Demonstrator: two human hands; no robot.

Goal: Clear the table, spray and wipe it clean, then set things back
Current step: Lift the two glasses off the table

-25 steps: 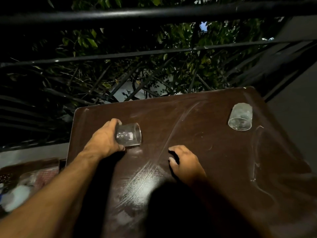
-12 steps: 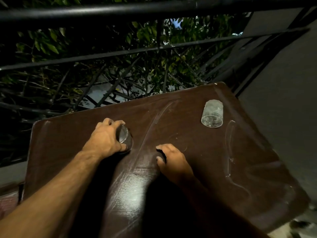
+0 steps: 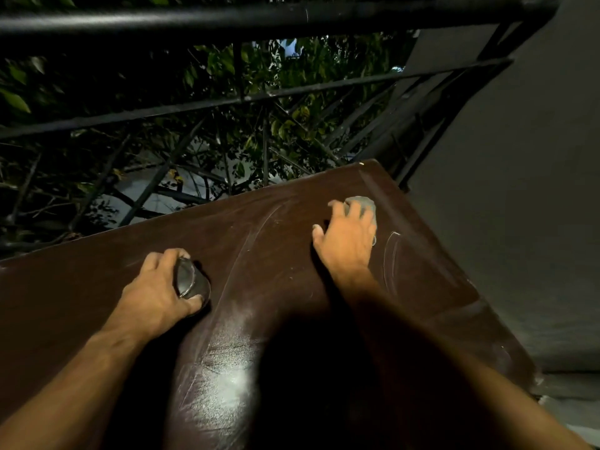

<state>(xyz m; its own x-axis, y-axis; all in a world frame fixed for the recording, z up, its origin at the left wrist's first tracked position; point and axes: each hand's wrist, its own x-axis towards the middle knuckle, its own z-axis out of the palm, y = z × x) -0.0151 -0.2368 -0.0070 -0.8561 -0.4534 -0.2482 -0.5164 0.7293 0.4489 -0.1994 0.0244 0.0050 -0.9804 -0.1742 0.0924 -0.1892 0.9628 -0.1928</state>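
Surface (image 3: 279, 264) is a dark brown top on a balcony, right up against the railing (image 3: 259, 14), and it looks wiped already: streaky arcs and a shiny patch near the front edge. Two glasses on it. The left hand (image 3: 156, 293) has its grip wrapped around a glass (image 3: 191, 280) that's tipped on its side near the middle-left, thumb underneath, fingers over the top. The right hand (image 3: 349, 235) is draped over the second glass (image 3: 362, 204) at the far right corner, fingers spread around it, but I can't tell if that grip has actually closed or is just touching. Looks like the set-things-back part to me. If I were doing it: get the left glass fully upright before letting go, and close properly on the right one before lifting, because it sits close to the edge and the rails. The film may be damp, so set down, don't slide.
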